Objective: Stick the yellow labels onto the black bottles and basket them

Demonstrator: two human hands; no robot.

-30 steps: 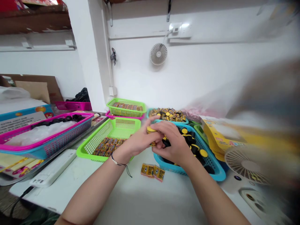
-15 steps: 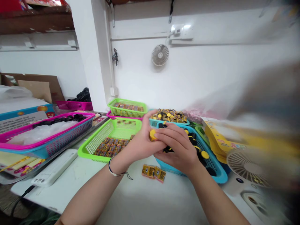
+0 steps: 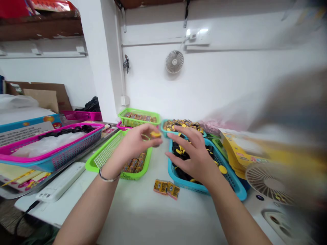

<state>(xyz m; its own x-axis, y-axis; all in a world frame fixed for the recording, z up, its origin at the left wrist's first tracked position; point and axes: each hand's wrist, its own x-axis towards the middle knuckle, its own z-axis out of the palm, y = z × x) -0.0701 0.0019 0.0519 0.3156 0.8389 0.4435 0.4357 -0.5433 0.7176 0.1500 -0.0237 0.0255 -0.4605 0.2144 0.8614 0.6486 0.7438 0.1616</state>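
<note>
My left hand (image 3: 133, 144) hovers over the near green basket (image 3: 102, 160) and pinches a small cylinder with a yellow cap (image 3: 155, 134) at its fingertips. My right hand (image 3: 195, 154) is held open with fingers spread above the blue basket (image 3: 230, 183), which holds several black pieces with yellow caps. The green basket has several wrapped rolls (image 3: 134, 163) lined up at its near end. A strip of yellow labels (image 3: 166, 187) lies on the white table in front of the two baskets.
Behind stand another green basket (image 3: 139, 119) of rolls and a teal basket (image 3: 182, 125) heaped with yellow-black pieces. A pink-and-blue basket (image 3: 51, 149) sits left, a white device (image 3: 60, 182) beside it. A desk fan (image 3: 268, 185) and yellow packaging (image 3: 242, 153) are right.
My hands have come apart. The left one carried the yellow-capped cylinder left over the green basket. The right one let go and opened above the blue basket.
</note>
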